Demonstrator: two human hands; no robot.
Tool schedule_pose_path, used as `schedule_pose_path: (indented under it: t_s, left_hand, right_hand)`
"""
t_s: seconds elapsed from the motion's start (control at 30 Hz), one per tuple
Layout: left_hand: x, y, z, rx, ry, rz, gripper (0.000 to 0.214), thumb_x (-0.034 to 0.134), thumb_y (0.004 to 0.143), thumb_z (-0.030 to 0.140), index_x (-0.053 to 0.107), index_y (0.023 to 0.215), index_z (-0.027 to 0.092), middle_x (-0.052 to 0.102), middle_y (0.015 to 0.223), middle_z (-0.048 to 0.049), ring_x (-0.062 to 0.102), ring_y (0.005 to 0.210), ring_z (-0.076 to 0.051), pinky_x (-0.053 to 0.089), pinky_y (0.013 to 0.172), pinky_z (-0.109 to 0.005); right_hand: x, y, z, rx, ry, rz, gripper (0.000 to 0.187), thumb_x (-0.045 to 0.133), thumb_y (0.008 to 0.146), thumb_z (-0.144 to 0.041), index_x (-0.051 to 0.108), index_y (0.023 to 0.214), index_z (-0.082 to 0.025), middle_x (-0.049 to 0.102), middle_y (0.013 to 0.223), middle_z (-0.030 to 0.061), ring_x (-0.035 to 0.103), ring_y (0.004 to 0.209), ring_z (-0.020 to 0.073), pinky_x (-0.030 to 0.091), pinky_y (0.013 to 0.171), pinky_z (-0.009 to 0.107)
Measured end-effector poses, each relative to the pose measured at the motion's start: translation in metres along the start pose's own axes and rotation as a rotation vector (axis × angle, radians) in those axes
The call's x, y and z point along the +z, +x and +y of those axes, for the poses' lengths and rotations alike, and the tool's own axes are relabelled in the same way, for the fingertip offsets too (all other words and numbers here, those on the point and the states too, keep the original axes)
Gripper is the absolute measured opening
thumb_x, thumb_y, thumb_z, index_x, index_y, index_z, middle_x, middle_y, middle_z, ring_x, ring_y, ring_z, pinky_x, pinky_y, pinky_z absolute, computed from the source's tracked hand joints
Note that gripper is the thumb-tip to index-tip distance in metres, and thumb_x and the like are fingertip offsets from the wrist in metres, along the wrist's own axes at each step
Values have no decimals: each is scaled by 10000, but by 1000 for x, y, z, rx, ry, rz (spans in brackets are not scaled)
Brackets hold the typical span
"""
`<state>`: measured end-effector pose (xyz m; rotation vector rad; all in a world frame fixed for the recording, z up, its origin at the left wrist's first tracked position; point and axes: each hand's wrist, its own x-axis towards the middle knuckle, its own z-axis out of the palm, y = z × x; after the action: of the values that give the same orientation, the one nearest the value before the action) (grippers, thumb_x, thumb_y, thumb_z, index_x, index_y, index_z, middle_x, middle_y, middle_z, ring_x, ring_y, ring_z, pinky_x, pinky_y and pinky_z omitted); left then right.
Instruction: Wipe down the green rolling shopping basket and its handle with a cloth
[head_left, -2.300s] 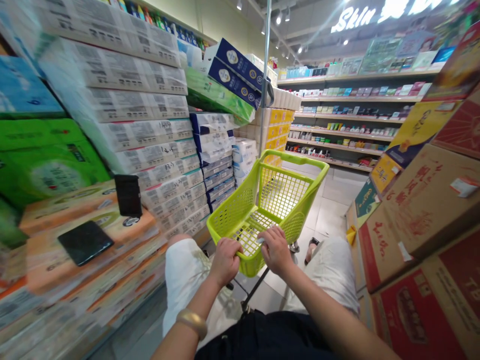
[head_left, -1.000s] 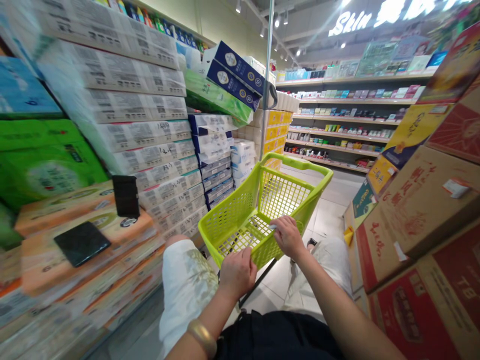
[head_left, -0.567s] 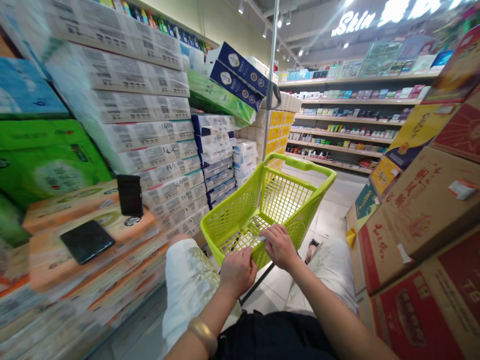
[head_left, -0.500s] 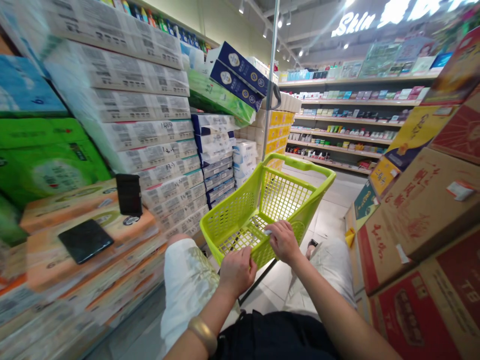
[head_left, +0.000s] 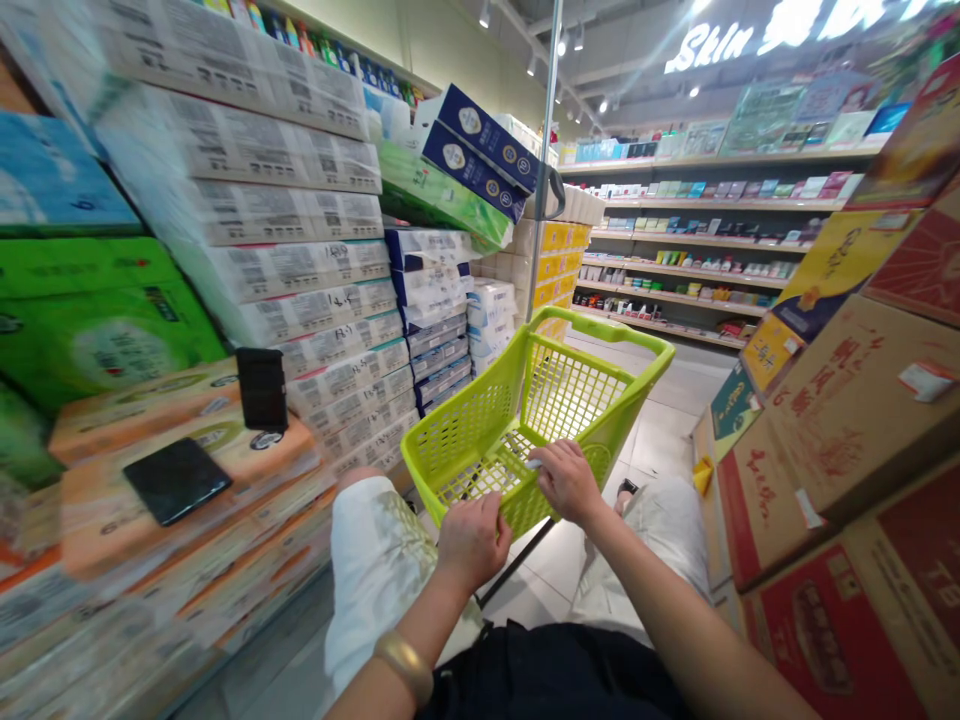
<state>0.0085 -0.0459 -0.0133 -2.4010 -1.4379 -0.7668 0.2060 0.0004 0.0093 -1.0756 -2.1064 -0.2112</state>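
A lime-green plastic shopping cart with lattice walls stands between my knees, and nothing shows inside its basket. My left hand has its fingers curled over the near rim. Further along that rim, to the right, my right hand is also closed on it. A small white bit shows at the right hand's fingertips, too small to name. Below the basket a dark strut of the cart is partly visible. A gold bangle circles my left wrist.
On orange tissue packs at left lie a black tablet-like slab and an upright black phone-like object. Tall wrapped paper stacks rise behind them. Cardboard cartons line the right. Shelves of small goods stand at the back.
The whole view has shifted very slightly. Both hands keep their hold on the cart's rim, and the cart stays in place between the knees.
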Motion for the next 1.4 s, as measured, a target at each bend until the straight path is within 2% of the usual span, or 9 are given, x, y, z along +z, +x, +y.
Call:
schedule_pose_path:
  t_s: [0.13,0.23,0.37,0.5,0.67,0.77,0.9,1.17,1.4]
  left_hand:
    - [2,1,3,-15,-3,23,148,485,767,190,558,895,195,661,712,-28,612,642,-209,413,607,-325]
    - [2,2,3,-24,6,24,128,485,768,194,560,872,196,657,701,-30,615,642,-211,410,604,-326]
    - [-2,1,0,-14,2,-4,67,491,786,224,549,808,199,652,690,-41,616,642,-206,404,598,-314]
    - [-6,-1,-3,-8,-2,-22,97,479,781,185,554,841,197,652,691,-39,616,647,-203,406,608,-310]
    - [-3,0,1,-23,-7,-17,123,488,783,191,561,882,198,665,718,-38,618,657,-201,411,624,-311]
    - [-2,1,4,-40,-2,-11,114,496,776,192,561,869,199,670,724,-39,622,661,-207,409,617,-314]
    - [-3,2,2,-30,-3,-11,79,500,777,201,554,834,202,669,713,-39,623,650,-214,402,595,-320]
    - [-6,1,0,-9,-14,5,121,488,776,177,558,873,197,666,721,-31,615,642,-205,410,606,-320]
    - [-3,-1,-2,-23,-6,13,119,491,768,187,568,859,200,667,714,-38,611,642,-201,408,602,-312]
  right_hand:
    - [-3,2,11,122,-57,53,235,448,783,-100,611,911,-212,602,809,37,500,820,202,354,902,347]
    - [11,-3,-19,183,-35,91,225,454,774,-105,603,906,-209,597,831,38,490,849,207,331,942,369]
    - [27,-8,-56,136,16,46,255,483,746,-115,611,938,-222,596,862,33,494,883,209,311,977,371]
    - [18,-6,-37,42,4,4,254,475,792,-128,619,979,-222,614,852,36,511,847,204,350,912,339]
    - [5,-1,-4,167,-75,90,243,444,807,-111,616,937,-223,613,825,38,516,855,210,339,961,367]
    - [12,-3,-21,226,-66,120,231,451,795,-105,606,922,-220,605,831,37,513,864,212,318,1001,388]
    - [22,-8,-52,173,-2,85,254,478,774,-107,601,961,-227,617,887,35,519,903,207,296,1038,391]
    - [8,-5,-16,157,-58,89,263,461,799,-107,613,978,-227,630,859,36,533,879,204,338,1006,381]
    - [17,-11,-41,171,12,88,281,462,802,-104,601,1007,-237,630,916,38,533,946,210,299,1049,410]
